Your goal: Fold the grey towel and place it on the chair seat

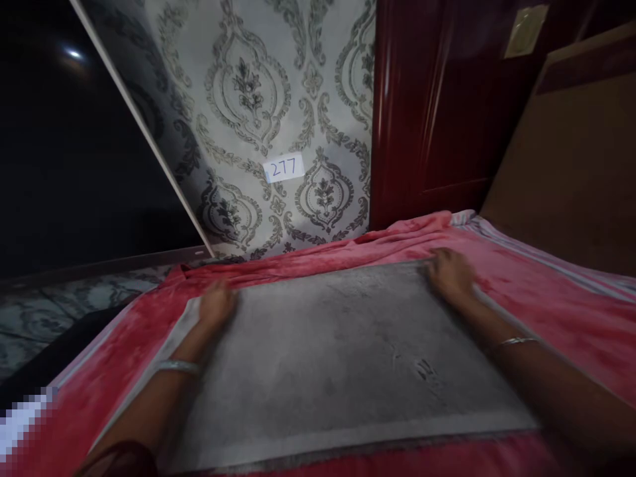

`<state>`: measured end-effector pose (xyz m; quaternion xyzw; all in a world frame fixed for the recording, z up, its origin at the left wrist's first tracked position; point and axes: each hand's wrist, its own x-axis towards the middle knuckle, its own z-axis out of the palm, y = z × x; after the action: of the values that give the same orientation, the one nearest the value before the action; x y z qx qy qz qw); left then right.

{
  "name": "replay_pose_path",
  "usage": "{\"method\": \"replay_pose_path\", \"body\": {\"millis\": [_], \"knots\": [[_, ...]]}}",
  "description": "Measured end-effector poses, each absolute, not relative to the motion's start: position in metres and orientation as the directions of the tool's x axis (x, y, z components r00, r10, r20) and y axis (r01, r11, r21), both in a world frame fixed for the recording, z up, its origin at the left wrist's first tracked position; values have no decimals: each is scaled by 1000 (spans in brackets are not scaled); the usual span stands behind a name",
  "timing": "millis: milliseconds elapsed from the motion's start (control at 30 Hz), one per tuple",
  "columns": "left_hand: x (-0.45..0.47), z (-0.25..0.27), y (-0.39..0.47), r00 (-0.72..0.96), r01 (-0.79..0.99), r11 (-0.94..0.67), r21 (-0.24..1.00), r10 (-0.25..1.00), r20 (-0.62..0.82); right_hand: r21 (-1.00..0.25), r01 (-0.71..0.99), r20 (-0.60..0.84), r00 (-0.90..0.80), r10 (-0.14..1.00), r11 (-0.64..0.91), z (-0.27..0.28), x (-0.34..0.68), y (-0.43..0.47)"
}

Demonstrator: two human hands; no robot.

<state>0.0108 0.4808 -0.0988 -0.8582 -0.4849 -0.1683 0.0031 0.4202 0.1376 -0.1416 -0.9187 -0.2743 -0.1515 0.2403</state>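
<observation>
A grey rectangular cloth [318, 358] lies spread out and nearly flat, with a paler band along its near side and a few small marks and creases at right. My left hand [217, 305], a bracelet on its wrist, is at the cloth's far left corner with its fingers curled on the edge. At the far right corner my right hand [451, 275] bends its fingers over the edge; a thin bangle circles that wrist. Both hands are somewhat blurred, and their fingertips are partly hidden. Under the cloth is a red-pink plush blanket [517, 265].
Behind the blanket rises a patterned wall [248, 86] with a paper label [283, 167] reading 277. A large dark screen [89, 146] stands at left. On the right are a dark red door panel [422, 112] and a big brown board or box [571, 165].
</observation>
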Motion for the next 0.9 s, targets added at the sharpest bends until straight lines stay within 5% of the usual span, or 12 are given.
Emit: {"method": "replay_pose_path", "body": {"millis": [100,167,300,533,733,900], "knots": [[84,-114,429,789,531,-837,133,545,282,-218,858,415,512,752,-464,-144,374,171],[123,-128,394,886,382,-915,129,402,232,-197,920,342,389,855,-340,-149,347,190],[154,-151,349,916,390,-920,48,392,78,-198,937,138,319,938,-289,-160,319,203],[150,-155,349,911,411,-912,10,411,40,-206,933,66,315,947,-296,-157,355,197],[150,-151,346,898,436,-900,21,437,54,-138,742,47,667,744,-656,-164,430,155],[138,-140,361,816,577,-816,-26,577,-2,-146,665,108,746,657,-732,-177,452,135]]}}
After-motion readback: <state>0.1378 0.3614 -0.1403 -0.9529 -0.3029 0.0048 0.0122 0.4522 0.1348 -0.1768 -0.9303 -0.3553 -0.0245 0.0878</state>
